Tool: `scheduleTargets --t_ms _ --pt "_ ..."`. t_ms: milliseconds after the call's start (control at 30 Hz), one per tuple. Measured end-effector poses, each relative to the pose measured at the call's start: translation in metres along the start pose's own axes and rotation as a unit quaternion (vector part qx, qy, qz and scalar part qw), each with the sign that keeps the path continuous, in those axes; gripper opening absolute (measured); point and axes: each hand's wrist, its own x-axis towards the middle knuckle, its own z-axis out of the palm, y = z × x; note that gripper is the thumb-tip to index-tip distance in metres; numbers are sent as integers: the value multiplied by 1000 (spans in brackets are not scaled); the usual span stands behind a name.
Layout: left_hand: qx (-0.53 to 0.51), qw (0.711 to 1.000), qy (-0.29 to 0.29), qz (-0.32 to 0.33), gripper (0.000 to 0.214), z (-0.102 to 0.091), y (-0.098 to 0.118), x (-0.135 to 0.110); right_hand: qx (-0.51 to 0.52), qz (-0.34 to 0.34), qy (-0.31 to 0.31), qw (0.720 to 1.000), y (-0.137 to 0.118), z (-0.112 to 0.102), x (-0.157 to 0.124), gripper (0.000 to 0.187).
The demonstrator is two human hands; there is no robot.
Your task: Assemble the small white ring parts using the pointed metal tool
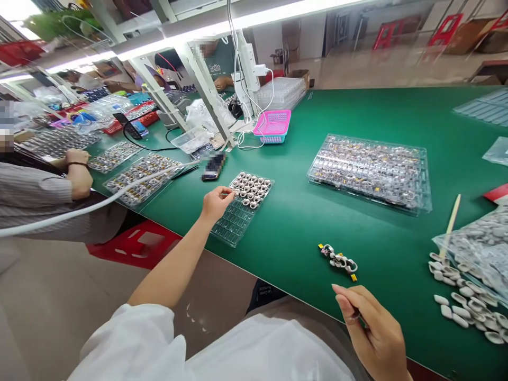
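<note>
My left hand (215,202) reaches out to a clear compartment tray (238,218), its fingers pinched on a small ring-shaped part at the edge of the filled rows of parts (251,189). My right hand (373,328) hovers near the table's front edge with fingers curled together; something thin and dark shows between them, which I cannot make out. A short row of the ring parts with yellow tabs (339,260) lies on the green table (301,233) just beyond my right hand.
A large clear tray full of parts (371,170) sits at centre right. Loose white oval pieces (464,307), a plastic bag (482,248) and a wooden stick (451,223) lie at right. A pink basket (272,126), a phone (213,166) and more trays stand behind. A person's arm (77,174) rests at left.
</note>
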Motion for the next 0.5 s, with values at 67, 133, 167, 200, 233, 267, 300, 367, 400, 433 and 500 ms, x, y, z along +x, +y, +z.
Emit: scheduleTargets --t_ms 67,133,167,200,233,267,300,367,400,433,500 --pt "13 1000 -15 21 28 3 -5 3 -7 -14 -5 1000 2 -1 -1 29" --pt "24 998 -34 51 27 4 -6 1 -19 -13 -4 1000 3 -3 -2 29" --pt "28 996 -45 68 27 4 -7 -1 -23 -8 -2 1000 3 -4 -2 29" --pt "32 994 -56 86 26 3 -7 -3 -25 -5 -1 1000 3 -6 -2 29" --pt "35 992 -67 103 25 3 -7 -5 -25 -3 1 1000 4 -7 -1 29" --pt "37 989 -77 118 25 2 -8 -6 -26 1 4 1000 4 -9 -1 29" --pt "38 987 -86 132 24 0 -9 -5 -28 6 11 1000 5 -11 0 28" --pt "35 983 -100 152 21 -2 -12 -2 -46 37 31 998 8 -17 4 23" --pt "32 981 -108 160 20 -3 -14 1 -63 64 43 995 11 -20 6 19" --pt "33 977 -116 177 18 -4 -15 3 -84 97 47 991 14 -23 8 15" --pt "83 955 -96 267 17 -3 -12 2 -123 150 36 980 21 -29 14 16"
